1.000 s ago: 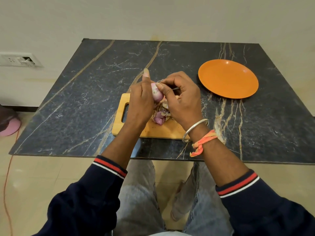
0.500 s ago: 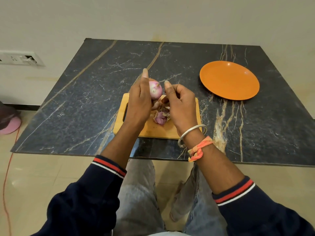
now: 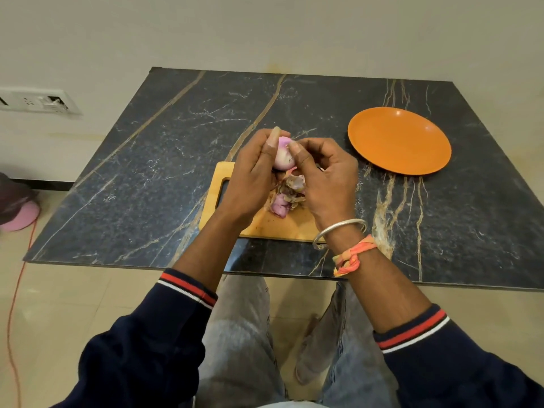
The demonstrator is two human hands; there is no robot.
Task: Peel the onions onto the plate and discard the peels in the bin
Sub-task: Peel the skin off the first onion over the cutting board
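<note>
A pale pink onion (image 3: 283, 156) is held up over the wooden cutting board (image 3: 266, 223). My left hand (image 3: 251, 178) grips it from the left, thumb along its side. My right hand (image 3: 323, 176) pinches at its top and right side with thumb and curled fingers. A heap of purple and brown peels (image 3: 287, 195) lies on the board beneath my hands. The orange plate (image 3: 399, 140) sits to the right with nothing on it. No bin is in sight.
The dark marble table (image 3: 164, 184) reaches from the wall to its near edge above my knees. A wall socket (image 3: 38, 100) is at the left. A pink object (image 3: 20, 214) and an orange cord (image 3: 13, 304) lie on the floor at left.
My right hand has moved back up onto the onion after dropping toward the board half a second ago. My left hand has kept its hold and turned the onion slightly.
</note>
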